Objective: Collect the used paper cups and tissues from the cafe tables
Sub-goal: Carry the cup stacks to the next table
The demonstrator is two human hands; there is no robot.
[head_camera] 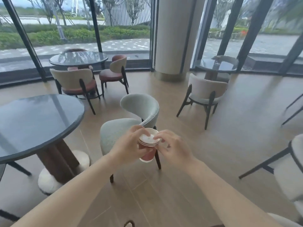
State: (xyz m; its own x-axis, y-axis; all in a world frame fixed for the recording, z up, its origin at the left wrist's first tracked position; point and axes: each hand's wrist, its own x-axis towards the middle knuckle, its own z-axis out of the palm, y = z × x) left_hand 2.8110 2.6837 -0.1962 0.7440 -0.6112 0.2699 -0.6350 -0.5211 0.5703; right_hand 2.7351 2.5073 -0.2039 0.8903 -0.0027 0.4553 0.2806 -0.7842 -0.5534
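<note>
The left hand (pixel 129 145) grips a stack of paper cups (pixel 147 157) round its red side, fingers curled about it, in the air. The right hand (pixel 173 148), fingers bent, pinches the top rim, one fingertip over something white inside, too blurred to name. Just beyond the hands stands a pale chair (pixel 114 131). Left of the left hand is a round dark desk (pixel 41 115); further off, a second round desk (pixel 78 58).

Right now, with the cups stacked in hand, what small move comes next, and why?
Probably take the right hand off the top rim of the stack of red paper cups: the left hand grips the stack, and small pale things, too blurred to name, lie on the round dark table at far right.
</note>
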